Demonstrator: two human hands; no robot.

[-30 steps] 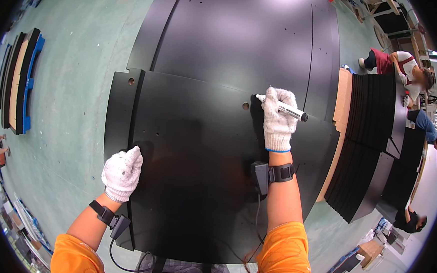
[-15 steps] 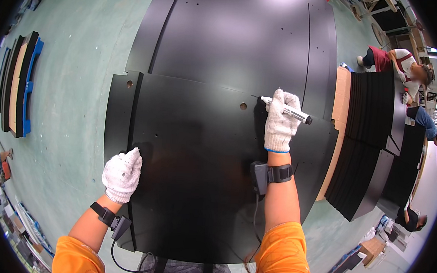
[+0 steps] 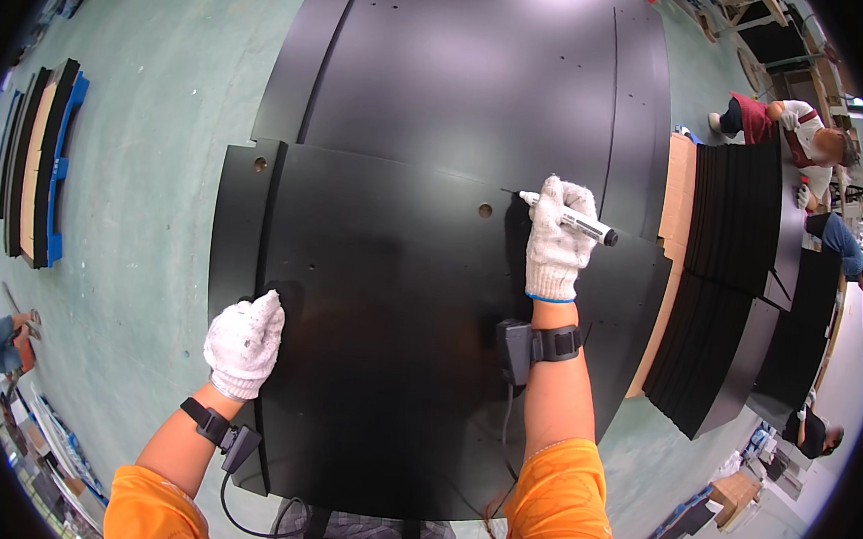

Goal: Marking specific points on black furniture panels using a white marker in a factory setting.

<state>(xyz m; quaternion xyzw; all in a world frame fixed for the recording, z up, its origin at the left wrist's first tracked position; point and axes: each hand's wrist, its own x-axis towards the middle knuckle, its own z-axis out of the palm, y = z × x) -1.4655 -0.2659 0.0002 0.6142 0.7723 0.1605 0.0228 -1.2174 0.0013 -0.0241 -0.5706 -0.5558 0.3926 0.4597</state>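
A black panel [image 3: 376, 365] lies in front of me, its surface marked by a round hole [image 3: 485, 211] and a few small holes. My right hand [image 3: 559, 243], in a white knit glove, closes around a white marker [image 3: 585, 222] with a dark end. The marker's other tip points left, close to the panel's surface beside the round hole; whether it touches is too fine to tell. Over the panel's left strip, my left hand [image 3: 243, 347], also gloved, is curled closed. What its fingers hold, if anything, is hidden.
Another black panel [image 3: 463, 84] extends beyond the near one. Stacks of black boards [image 3: 732, 204] stand on the right, with a person [image 3: 805, 134] beside them. More boards on a blue pallet [image 3: 59, 187] are at far left. Cables hang from my wrist devices.
The whole view has shifted very slightly. Both hands keep the same pose, and the marker stays in my right hand at nearly the same spot.
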